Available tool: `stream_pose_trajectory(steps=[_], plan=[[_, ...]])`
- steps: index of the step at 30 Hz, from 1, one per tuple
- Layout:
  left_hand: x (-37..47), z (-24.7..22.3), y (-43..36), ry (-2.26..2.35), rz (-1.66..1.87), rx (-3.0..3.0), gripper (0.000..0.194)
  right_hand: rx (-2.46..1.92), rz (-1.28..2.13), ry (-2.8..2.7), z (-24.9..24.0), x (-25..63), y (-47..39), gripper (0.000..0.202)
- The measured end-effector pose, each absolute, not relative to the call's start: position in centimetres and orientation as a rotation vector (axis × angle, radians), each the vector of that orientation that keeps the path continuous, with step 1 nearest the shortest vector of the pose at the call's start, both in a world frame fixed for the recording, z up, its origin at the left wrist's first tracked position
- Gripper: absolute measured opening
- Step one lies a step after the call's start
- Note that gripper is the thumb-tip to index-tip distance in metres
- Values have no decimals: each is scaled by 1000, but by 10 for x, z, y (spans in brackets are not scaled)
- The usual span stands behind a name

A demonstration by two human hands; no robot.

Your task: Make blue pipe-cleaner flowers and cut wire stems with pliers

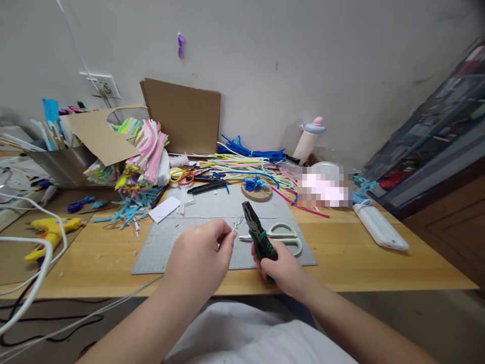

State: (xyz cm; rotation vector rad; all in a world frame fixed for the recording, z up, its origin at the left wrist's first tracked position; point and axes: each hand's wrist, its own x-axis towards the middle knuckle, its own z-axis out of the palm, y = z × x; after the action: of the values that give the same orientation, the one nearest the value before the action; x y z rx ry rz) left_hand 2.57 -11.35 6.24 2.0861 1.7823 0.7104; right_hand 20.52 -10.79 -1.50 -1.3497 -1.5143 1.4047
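Between thumb and forefinger, my left hand (202, 250) pinches a thin silvery wire (238, 223), its bent end pointing up toward the pliers. My right hand (278, 265) is wrapped round the green and black handles of a pair of pliers (256, 230). The plier head tilts up and left, close to the wire; whether the jaws touch it I cannot tell. Scissors with pale handles (291, 239) lie behind the pliers on the grey cutting mat (151, 253). Another thin straight wire (261, 218) runs across the mat.
Pipe cleaners (242, 162) lie along the back, near a cardboard disc (261, 195) with a blue piece on it. A yellow glue gun (53, 230) and white cables (47, 247) are at left. A white power bank (381, 227) and a bottle (308, 141) stand right.
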Motion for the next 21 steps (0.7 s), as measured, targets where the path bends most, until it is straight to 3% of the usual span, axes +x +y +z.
stream_pose_trajectory(steps=[9,16,21], plan=[[23,61,-108,1755,726,2064,22,-1309,1455,-1436,-15,204,-104,19],[19,61,-106,1669,743,1998,24,-1002,2079,-962,-11,203,-122,26],[9,65,-109,1697,783,1903,25,-1096,1785,-865,-3,222,-120,21]])
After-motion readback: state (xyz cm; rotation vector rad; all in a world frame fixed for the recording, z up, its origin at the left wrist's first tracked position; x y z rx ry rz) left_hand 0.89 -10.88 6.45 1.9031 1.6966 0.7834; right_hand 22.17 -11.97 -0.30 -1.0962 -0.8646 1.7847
